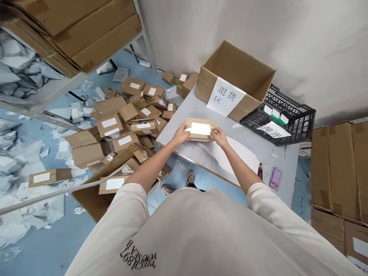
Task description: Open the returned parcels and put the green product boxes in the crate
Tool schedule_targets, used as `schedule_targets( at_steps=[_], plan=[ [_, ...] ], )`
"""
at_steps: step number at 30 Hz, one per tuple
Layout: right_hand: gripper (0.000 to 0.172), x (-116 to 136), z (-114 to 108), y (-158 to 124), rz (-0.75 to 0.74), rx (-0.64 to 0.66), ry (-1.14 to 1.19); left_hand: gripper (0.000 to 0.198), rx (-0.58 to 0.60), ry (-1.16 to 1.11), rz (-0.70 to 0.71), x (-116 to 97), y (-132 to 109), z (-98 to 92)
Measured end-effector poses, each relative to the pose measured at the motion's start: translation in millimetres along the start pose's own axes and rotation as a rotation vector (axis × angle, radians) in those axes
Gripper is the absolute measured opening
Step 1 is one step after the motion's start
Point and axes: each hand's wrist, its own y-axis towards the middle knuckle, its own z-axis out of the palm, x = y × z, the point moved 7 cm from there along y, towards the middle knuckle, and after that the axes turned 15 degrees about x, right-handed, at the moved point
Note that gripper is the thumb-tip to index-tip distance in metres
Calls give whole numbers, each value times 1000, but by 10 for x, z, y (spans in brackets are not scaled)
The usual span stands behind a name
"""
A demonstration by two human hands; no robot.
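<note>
A small brown cardboard box (198,135) with a bright white label rests at the near left part of the grey table (184,111). At its left end, my left hand (181,134) grips the box with closed fingers. My right hand (219,137) pinches at the box's right end, thumb and fingers pressed together. Right of the box, a white sheet (241,155) lies on the tabletop. Farther right are a red and black cutter (260,171) and a blurred purple item (276,178).
A large open carton (235,76) with a paper sign stands at the table's back, beside a black plastic crate (299,115). Several small boxes (126,140) are heaped on the floor at left, near white paper scraps (34,161). Stacked cartons (336,168) stand at right; a shelf (57,99) is upper left.
</note>
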Motion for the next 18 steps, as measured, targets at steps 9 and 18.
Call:
schedule_targets(
  at_steps=[9, 18],
  plan=[
    [37, 97, 155, 154, -109, -95, -189, 43, -93, 10, -71, 270, -33, -246],
    [30, 929, 1930, 125, -434, 271, -150, 36, -364, -124, -264, 1506, -1315, -1088]
  ],
)
